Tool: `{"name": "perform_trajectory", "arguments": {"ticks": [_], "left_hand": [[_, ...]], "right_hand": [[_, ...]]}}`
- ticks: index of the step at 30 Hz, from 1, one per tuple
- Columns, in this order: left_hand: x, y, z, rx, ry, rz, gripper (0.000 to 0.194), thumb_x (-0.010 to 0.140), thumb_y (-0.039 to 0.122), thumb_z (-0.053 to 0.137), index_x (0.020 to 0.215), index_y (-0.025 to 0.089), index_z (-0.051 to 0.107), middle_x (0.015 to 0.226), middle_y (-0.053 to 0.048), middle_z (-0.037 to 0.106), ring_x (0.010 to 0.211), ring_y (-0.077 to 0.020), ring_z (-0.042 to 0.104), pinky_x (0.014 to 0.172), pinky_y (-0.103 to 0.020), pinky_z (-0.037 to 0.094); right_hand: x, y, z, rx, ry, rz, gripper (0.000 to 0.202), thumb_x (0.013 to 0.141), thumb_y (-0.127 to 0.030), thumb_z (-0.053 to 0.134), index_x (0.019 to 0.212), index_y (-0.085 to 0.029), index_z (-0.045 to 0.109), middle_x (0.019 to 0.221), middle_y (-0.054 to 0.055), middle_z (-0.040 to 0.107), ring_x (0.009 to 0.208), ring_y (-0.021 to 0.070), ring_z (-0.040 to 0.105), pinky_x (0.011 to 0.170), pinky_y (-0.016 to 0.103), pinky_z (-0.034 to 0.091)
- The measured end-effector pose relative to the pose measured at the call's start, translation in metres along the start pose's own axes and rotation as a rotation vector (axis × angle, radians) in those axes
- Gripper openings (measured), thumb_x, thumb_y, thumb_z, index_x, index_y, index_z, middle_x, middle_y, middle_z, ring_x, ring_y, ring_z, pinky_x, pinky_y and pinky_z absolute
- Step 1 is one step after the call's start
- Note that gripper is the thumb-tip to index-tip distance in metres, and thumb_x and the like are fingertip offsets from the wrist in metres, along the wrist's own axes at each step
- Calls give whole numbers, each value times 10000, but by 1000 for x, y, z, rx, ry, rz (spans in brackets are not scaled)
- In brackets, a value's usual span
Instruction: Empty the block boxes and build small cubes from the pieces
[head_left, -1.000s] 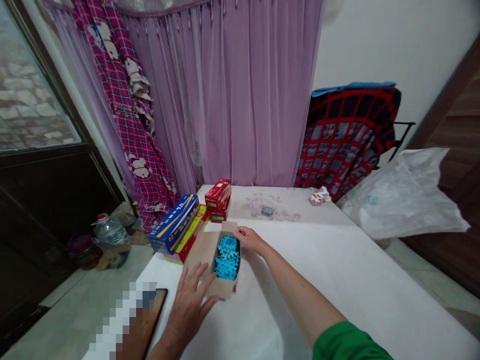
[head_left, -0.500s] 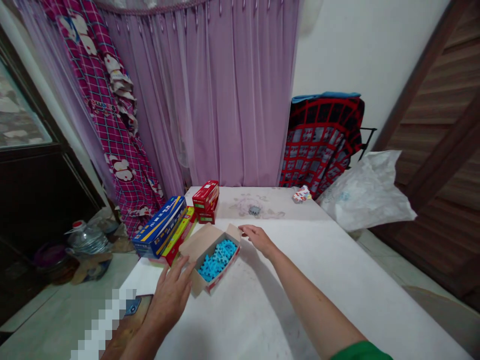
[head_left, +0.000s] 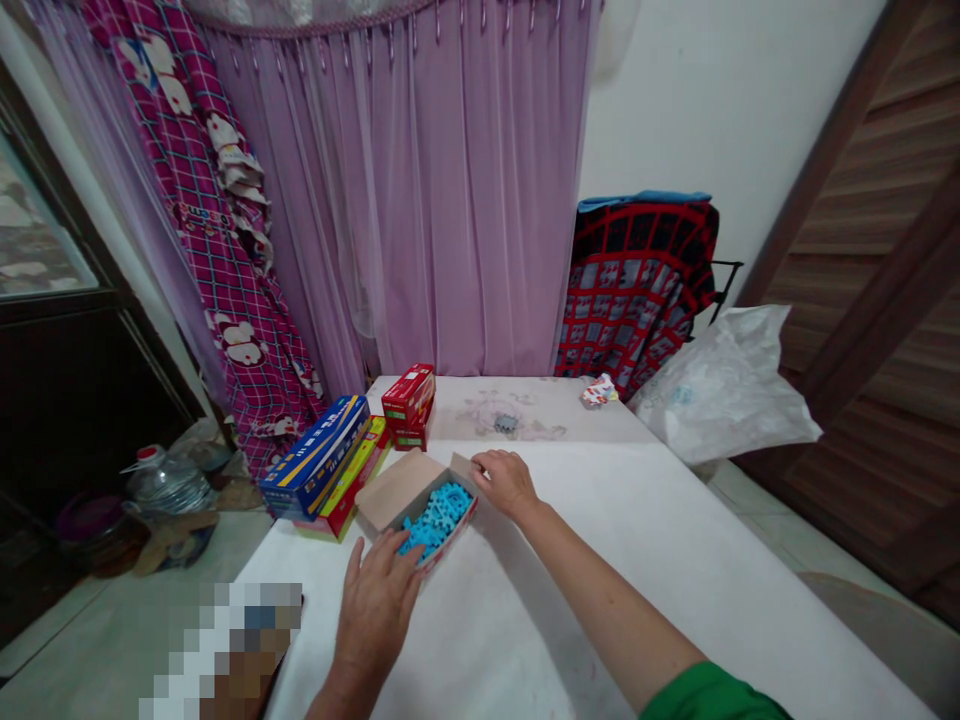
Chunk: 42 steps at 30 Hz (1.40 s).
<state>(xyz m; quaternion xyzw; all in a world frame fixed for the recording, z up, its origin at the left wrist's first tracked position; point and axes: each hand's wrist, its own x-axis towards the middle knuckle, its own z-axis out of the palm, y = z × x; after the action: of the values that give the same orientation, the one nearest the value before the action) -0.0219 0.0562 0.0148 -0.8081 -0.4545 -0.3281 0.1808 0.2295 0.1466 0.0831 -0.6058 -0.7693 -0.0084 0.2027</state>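
White cloth covers most of the worktop (head_left: 585,580) in front of you, below a purple curtain (head_left: 480,200). Your two hands are apart, one at each end of the open box (head_left: 396,487). Your left hand (head_left: 377,590) has its fingers spread over the near end, by the blue pieces (head_left: 442,512) inside. Your right hand (head_left: 508,482) is bent at the far end flap, fingertips against it; you can't tell whether they pinch it. Beyond the box's left side, a blue box (head_left: 319,455) rests against a yellow-and-red box (head_left: 360,478). Two red boxes (head_left: 411,402) are stacked behind. Farther back are a grey piece (head_left: 505,424) and a wrapper (head_left: 599,391), with a plastic bag (head_left: 724,390) at the right edge.
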Motion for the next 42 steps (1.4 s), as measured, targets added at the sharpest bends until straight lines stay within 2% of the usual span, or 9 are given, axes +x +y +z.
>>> {"name": "perform_trajectory", "arguments": {"ticks": [6, 9, 14, 18, 21, 24, 27, 33, 42], "left_hand": [[3, -17, 1, 8, 0, -12, 259, 906, 218, 491, 993, 306, 718, 1148, -57, 705, 1132, -253, 619, 1034, -502, 403], [3, -24, 1, 1, 17, -65, 275, 917, 224, 469, 1064, 282, 694, 1245, -93, 656, 1173, -264, 595, 983, -479, 452], [-21, -26, 1, -5, 110, -325, 430, 916, 354, 490, 1322, 219, 534, 1311, -156, 585, 1204, -306, 559, 993, -526, 458], [-48, -28, 7, -106, 116, -546, 452, 918, 452, 466, 1249, 169, 585, 1241, -169, 615, 1141, -301, 600, 922, -497, 527], [-48, -31, 15, -243, 61, -621, 454, 919, 497, 439, 1135, 159, 652, 1103, -136, 685, 1042, -266, 657, 866, -445, 569], [-31, -27, 15, -291, 84, -605, 450, 919, 509, 431, 1107, 182, 676, 1076, -113, 698, 1010, -248, 670, 853, -426, 575], [-7, -15, 5, -241, 79, -467, 404, 945, 425, 426, 1209, 220, 652, 1138, -109, 667, 1055, -235, 638, 887, -428, 546], [18, -3, -15, 34, -27, -246, 257, 921, 359, 500, 970, 292, 744, 1146, -100, 646, 1097, -278, 578, 981, -522, 426], [20, -2, -20, 105, -137, -271, 278, 928, 352, 475, 929, 286, 745, 1153, -100, 655, 1112, -296, 574, 1003, -532, 387]], "right_hand": [[-29, -17, -7, -172, 76, -130, 162, 887, -167, 542, 833, -177, 694, 842, 91, 691, 829, 202, 573, 761, 340, 306], [-48, -23, -8, -170, 75, -203, 144, 890, -216, 564, 832, -191, 693, 805, 76, 668, 804, 199, 545, 752, 346, 299], [-62, -16, -5, -17, 104, -236, 211, 934, -345, 549, 877, -242, 723, 948, 54, 669, 889, 191, 530, 789, 339, 313], [-64, -2, -1, 52, 130, -296, 197, 933, -291, 546, 932, -264, 741, 1108, 67, 646, 1011, 211, 517, 855, 353, 330], [-66, 5, 5, 65, 126, -314, 201, 923, -258, 545, 944, -262, 745, 1110, 76, 643, 1017, 217, 520, 862, 360, 345], [-68, 8, 12, 81, 133, -292, 217, 925, -247, 532, 965, -266, 744, 1102, 78, 646, 1017, 219, 528, 856, 362, 356], [-70, 10, 18, 107, 146, -268, 223, 927, -247, 524, 975, -263, 742, 1091, 81, 652, 1010, 219, 537, 852, 361, 368], [-71, 9, 25, 146, 201, -248, 216, 924, -231, 527, 958, -245, 740, 1055, 81, 657, 995, 213, 541, 844, 350, 371], [-67, 10, 30, 126, 262, -272, 163, 892, -205, 564, 925, -233, 721, 1031, 64, 657, 970, 200, 539, 828, 335, 366]]}}
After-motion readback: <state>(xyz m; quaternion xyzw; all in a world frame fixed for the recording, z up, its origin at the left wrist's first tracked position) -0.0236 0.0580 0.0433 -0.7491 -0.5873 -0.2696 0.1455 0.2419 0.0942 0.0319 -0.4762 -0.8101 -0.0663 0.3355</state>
